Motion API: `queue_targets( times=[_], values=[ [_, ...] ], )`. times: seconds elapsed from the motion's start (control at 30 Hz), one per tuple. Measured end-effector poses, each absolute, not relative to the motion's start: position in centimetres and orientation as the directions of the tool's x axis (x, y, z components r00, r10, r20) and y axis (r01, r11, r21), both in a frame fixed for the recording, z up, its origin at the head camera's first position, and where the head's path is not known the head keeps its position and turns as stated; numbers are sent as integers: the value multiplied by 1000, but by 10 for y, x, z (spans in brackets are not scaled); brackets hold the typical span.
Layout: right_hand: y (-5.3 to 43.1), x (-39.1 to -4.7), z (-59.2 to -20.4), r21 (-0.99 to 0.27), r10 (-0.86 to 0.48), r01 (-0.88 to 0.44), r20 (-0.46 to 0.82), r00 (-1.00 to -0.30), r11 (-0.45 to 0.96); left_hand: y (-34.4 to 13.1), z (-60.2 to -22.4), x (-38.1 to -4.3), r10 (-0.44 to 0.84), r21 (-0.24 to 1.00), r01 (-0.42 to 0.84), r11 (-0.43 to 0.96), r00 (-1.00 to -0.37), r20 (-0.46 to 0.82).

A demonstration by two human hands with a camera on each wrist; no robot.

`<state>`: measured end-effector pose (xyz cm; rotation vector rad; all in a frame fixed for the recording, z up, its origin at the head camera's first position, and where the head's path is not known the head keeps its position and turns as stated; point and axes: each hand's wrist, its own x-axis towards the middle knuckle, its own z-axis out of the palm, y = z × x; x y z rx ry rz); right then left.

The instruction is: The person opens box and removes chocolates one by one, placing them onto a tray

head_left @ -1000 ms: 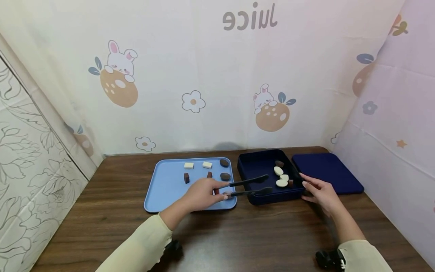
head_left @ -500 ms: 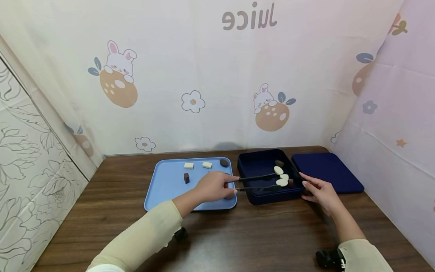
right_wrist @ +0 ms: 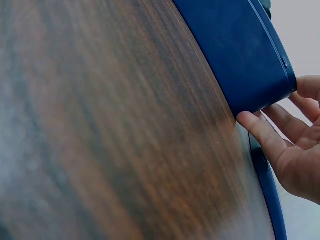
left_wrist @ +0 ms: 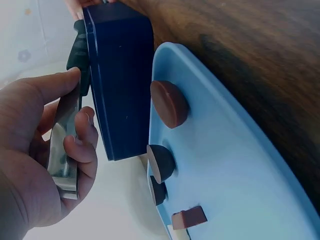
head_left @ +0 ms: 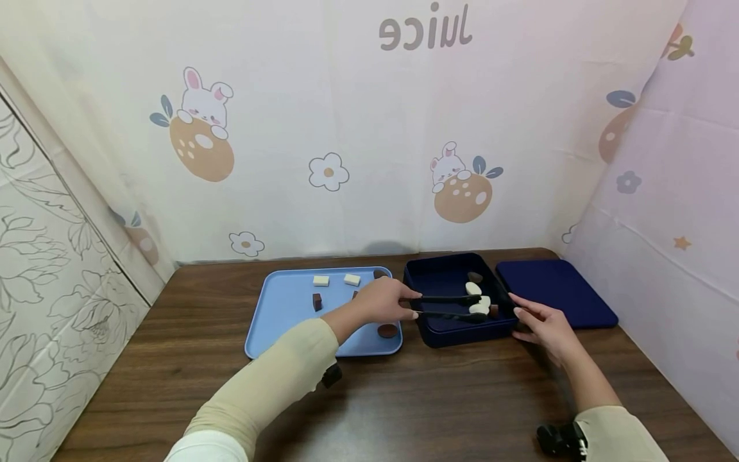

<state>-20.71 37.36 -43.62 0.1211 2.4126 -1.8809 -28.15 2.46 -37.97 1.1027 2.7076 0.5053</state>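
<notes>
Holding tongs (head_left: 443, 299) in the left grip (head_left: 378, 301), with fingers curled round the metal handle and the thumb pressed along one arm, over the right edge of the tray (head_left: 288, 327). Pointing right, with black arms parted by a narrow gap, across the left rim and into the box (head_left: 456, 339). At the tongs' tips, the nearer of three white pieces (head_left: 473, 289); hard to tell whether touched or pinched.

Holding the box at its near right corner in the right grip (head_left: 545, 328), with bent fingers spread from rim to lower edge.

Inside the box, toward the right: the white pieces clustered together, with a brown oval (head_left: 475, 277) on the far side and a brown chunk (head_left: 493, 310) on the right.

On the desk (head_left: 433, 398), just right of the box: a flat navy lid (head_left: 557, 292). Left of the box: the tray, with two white blocks (head_left: 321, 281) far, a brown block (head_left: 317, 302) nearer, and brown ovals (head_left: 387, 330) along the right side, partly hidden behind the left grip.
</notes>
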Motion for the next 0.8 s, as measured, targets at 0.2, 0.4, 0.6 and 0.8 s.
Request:
queue_targets(
  times=[0.2, 0.4, 0.6, 0.8],
  values=[
    [374, -207, -436, -962, 14, 108, -108, -994, 250, 34, -381, -292, 696, 357, 635, 685, -716, -59],
    [375, -207, -436, -967, 18, 107, -105, -994, 232, 43, -380, -300, 697, 331, 635, 698, -708, -111],
    [374, -208, -438, -968, 11, 104, -104, -995, 227, 49, -381, -306, 673, 334, 603, 725, -723, -155],
    [373, -209, -437, -968, 16, 109, -109, -994, 227, 53, -378, -308, 676, 310, 611, 729, -714, -183]
  ],
)
